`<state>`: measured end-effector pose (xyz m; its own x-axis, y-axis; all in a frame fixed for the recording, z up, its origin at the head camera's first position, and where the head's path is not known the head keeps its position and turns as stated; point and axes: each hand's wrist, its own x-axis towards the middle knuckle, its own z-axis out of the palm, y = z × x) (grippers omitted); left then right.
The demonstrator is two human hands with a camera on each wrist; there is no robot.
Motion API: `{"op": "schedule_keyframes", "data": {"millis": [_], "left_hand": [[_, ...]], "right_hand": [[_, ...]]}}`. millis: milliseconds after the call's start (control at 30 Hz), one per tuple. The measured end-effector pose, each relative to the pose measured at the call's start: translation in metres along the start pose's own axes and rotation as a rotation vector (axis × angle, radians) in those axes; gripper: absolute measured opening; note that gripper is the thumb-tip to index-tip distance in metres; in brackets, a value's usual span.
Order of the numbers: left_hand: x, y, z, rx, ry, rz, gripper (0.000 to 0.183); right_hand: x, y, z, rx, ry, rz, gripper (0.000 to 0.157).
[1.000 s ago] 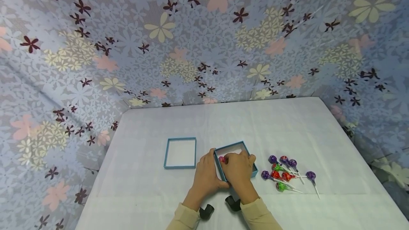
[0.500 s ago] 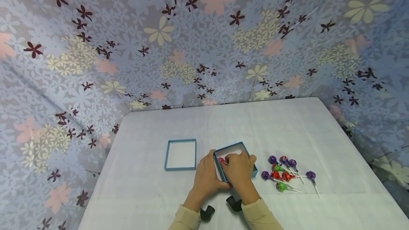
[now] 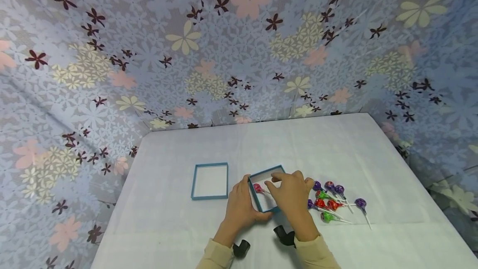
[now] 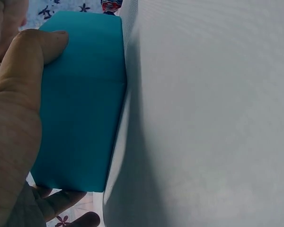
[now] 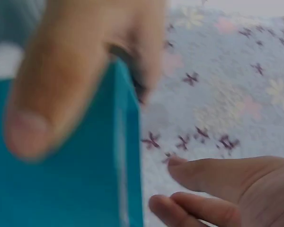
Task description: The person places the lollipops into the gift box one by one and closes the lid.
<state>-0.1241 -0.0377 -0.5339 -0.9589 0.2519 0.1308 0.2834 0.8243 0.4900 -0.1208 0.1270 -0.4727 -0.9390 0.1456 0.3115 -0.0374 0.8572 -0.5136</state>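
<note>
Blue box point(image 3: 266, 204), lower centre of the head view: we see the left hand point(image 3: 240, 204) gripping its lower-left corner, right hand point(image 3: 293, 193) above, thumb and forefinger spread.

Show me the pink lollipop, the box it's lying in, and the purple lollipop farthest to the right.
Pink lollipop point(image 3: 257, 187): head view, on its candy end.
Box point(image 4: 83, 111): left wrist view, on its blue outer side.
Purple lollipop point(image 3: 360, 203): head view, on its candy end.
</note>
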Motion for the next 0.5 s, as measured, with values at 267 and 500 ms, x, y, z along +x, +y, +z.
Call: {"op": "schedule_keyframes", "data": {"millis": [267, 500], "left_hand": [[0.000, 0.000, -0.003, -0.015, -0.010, -0.036, 0.135], [0.000, 0.001, -0.002, -0.014, -0.017, -0.024, 0.136]], "right_hand": [[0.009, 0.020, -0.026, 0.108, 0.170, 0.036, 0.029], [0.008, 0.043, -0.046, 0.117, 0.226, 0.129, 0.030]]}}
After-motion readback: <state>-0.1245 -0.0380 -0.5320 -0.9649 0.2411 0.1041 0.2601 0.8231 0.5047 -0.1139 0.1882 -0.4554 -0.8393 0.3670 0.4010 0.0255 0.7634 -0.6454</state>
